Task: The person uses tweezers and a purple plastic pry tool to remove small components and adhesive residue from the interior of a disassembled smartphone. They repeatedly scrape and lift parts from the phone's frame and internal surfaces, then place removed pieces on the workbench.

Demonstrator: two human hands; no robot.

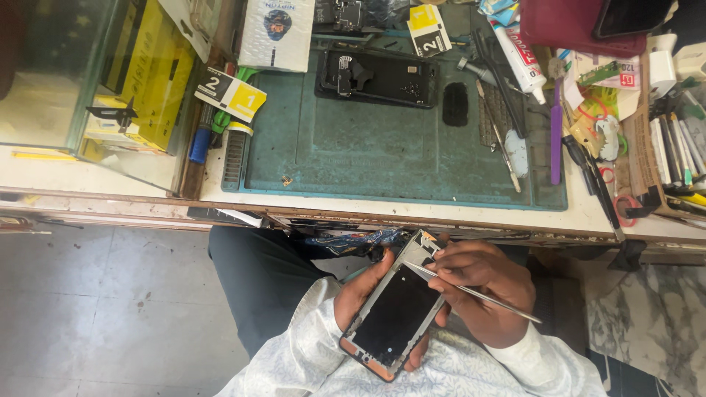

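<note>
Low in the frame's centre, a left hand [358, 288] cradles an opened phone [395, 312] over the lap, fingers wrapped round its edges, while the right hand [482, 288] pinches thin metal tweezers [478, 294] at its top corner. Above, a second opened phone [379, 77] lies on a green mat [382, 154].

A white padded pouch [277, 29] with a blue emblem lies at the worktop's far edge. Two yellow, white and black cards [230, 93] [428, 28] flank it. Yellow boxes [151, 70] sit behind glass at left. A white tube [518, 57] with a red label lies right.
</note>
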